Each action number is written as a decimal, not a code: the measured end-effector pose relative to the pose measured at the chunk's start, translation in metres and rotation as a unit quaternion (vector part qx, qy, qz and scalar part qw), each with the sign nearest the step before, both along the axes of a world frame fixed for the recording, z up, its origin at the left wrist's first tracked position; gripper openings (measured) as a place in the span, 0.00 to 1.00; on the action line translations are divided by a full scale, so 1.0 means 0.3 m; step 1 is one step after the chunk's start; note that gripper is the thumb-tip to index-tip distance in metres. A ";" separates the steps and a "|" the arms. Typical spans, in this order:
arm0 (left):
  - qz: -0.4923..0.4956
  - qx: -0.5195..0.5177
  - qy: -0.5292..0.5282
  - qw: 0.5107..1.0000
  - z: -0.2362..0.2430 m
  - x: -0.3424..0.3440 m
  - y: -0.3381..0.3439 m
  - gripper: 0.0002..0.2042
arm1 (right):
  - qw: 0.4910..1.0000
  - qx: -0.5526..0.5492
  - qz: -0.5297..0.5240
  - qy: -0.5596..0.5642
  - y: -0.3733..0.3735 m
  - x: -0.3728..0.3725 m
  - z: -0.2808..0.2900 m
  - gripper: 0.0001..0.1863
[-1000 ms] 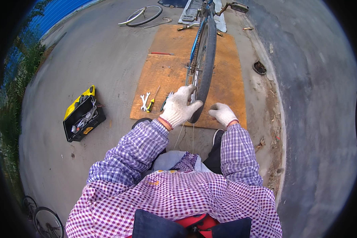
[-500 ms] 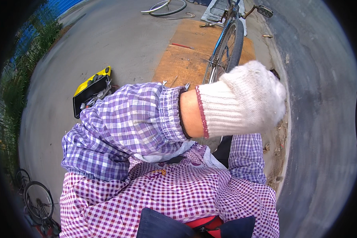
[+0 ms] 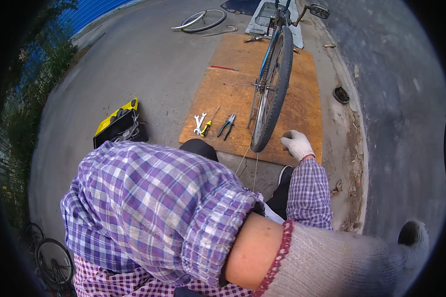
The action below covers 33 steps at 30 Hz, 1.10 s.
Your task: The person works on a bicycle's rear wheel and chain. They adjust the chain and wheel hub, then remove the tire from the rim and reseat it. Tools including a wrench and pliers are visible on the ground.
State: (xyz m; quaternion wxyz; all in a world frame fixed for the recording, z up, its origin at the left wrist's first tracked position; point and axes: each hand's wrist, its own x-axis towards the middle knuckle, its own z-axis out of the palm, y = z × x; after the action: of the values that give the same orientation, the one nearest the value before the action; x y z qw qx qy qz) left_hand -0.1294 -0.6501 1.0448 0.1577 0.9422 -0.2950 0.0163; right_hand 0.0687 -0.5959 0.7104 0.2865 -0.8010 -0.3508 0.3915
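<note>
My left arm crosses low in front of me to the right, and its gloved left hand (image 3: pixel 381 260) is large and smeared near the lower right rim. A dark round patch shows by its raised finger or thumb; I cannot tell what it is. My right hand (image 3: pixel 298 144), in a white knit glove, is curled just right of the lower end of a bicycle wheel (image 3: pixel 278 89); whatever its fingers hold is hidden. The wheel stands upright on a blue bicycle frame (image 3: pixel 265 58). Thin pale cords (image 3: pixel 255 171) run from the tyre's bottom toward my lap.
On the wooden board (image 3: pixel 302 99) lie wrenches (image 3: pixel 199 123), a yellow-black screwdriver (image 3: pixel 206 127), pliers (image 3: pixel 227 126) and a red rod (image 3: pixel 225 68). A black-yellow toolbox (image 3: pixel 115 123) stands left. A loose wheel rim (image 3: pixel 203 21) lies far off; a black round thing (image 3: pixel 341 95) sits near the kerb.
My left arm has swung down and closer, its hand going from the middle to the lower right. My right hand and the tools it covered now show. The view has shifted slightly.
</note>
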 end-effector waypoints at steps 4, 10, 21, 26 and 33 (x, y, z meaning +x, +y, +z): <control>-0.023 -0.006 0.012 1.000 0.041 0.108 -0.090 0.07 | 0.999 0.017 0.023 -0.023 -0.037 0.050 0.026 0.26; -0.004 -0.049 0.041 0.998 -0.145 0.133 -0.165 0.07 | 1.000 0.002 0.023 0.008 -0.061 0.019 -0.243 0.25; 0.009 -0.012 0.070 0.997 -0.151 0.296 -0.131 0.07 | 0.992 0.067 0.001 -0.112 0.028 0.206 -0.211 0.28; 0.040 -0.008 0.079 0.996 -0.050 0.189 0.010 0.07 | 0.981 0.086 -0.097 -0.146 0.109 0.097 -0.096 0.30; 0.188 0.002 0.209 0.960 -0.040 0.417 0.072 0.07 | 0.964 0.023 -0.227 -0.135 0.022 0.382 -0.080 0.33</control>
State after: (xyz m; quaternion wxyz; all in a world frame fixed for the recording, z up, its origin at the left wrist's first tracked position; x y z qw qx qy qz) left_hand -0.0043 -0.6285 1.0328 0.2084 0.9634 -0.0734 -0.1519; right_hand 0.1833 -0.5895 0.6865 0.3362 -0.8983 -0.2041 0.1960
